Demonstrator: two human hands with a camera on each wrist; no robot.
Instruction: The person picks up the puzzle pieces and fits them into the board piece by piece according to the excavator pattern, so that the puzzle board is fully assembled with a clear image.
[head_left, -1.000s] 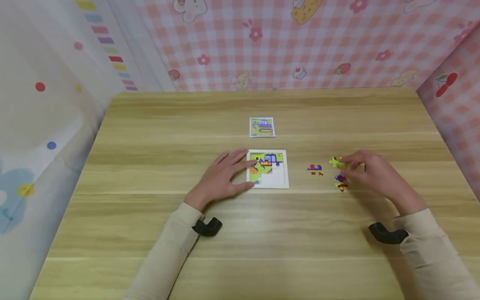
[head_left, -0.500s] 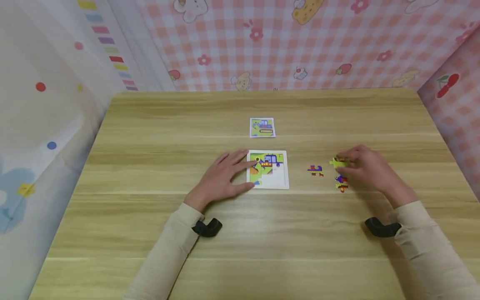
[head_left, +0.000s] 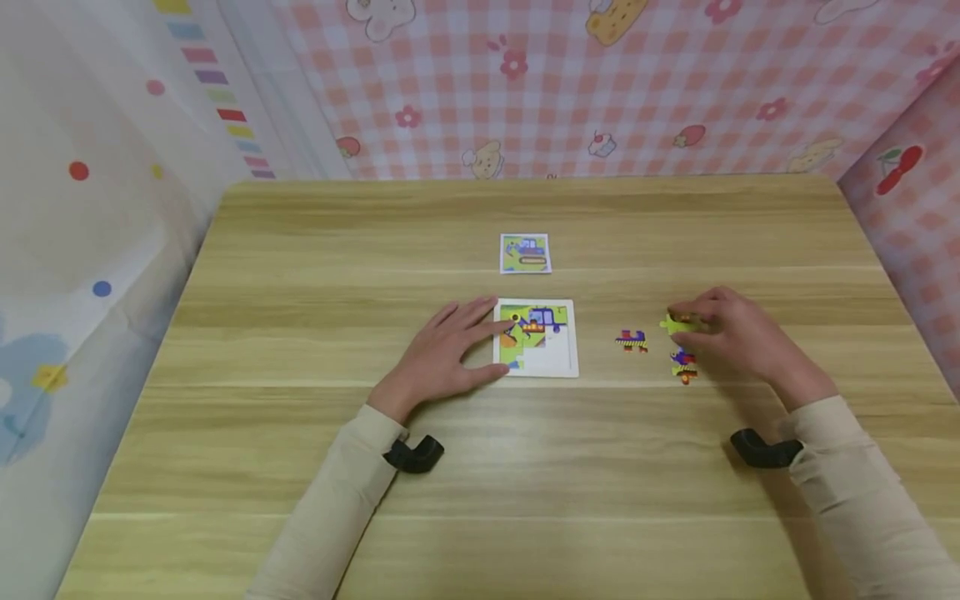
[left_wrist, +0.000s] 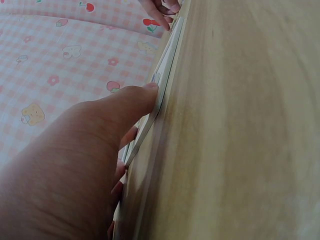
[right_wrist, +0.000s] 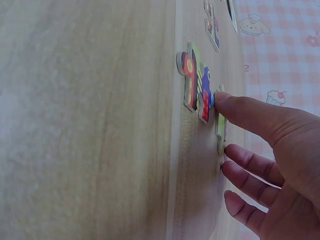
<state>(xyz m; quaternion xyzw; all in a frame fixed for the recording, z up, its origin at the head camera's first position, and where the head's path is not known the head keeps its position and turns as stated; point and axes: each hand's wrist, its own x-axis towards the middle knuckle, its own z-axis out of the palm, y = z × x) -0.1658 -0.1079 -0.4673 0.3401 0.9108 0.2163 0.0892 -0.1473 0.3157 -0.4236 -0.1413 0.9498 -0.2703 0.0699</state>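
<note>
My left hand [head_left: 442, 354] lies flat with spread fingers over the left side of a white-framed jigsaw tray [head_left: 551, 360]. In the left wrist view its thumb [left_wrist: 135, 100] rests at the tray's edge. A vehicle picture fills the tray's upper and left parts, while the lower right is bare white. My right hand [head_left: 738, 333] pinches a green puzzle piece [head_left: 670, 324] by its edges, low over the table. Right below it lies a red, purple and yellow piece [head_left: 683, 367]; the thumb is close to it in the right wrist view. Another purple and red piece [head_left: 631, 340] lies toward the tray.
A small card with a printed blue vehicle [head_left: 525, 253] lies behind the tray. All of it sits on a wooden table [head_left: 480, 500]. A pink checked cloth [head_left: 555, 108] hangs along the back edge, and a white patterned cloth [head_left: 90, 233] at the left.
My right hand has moved slightly left and back, its fingers closing around the green piece. My left hand has stayed where it was on the tray.
</note>
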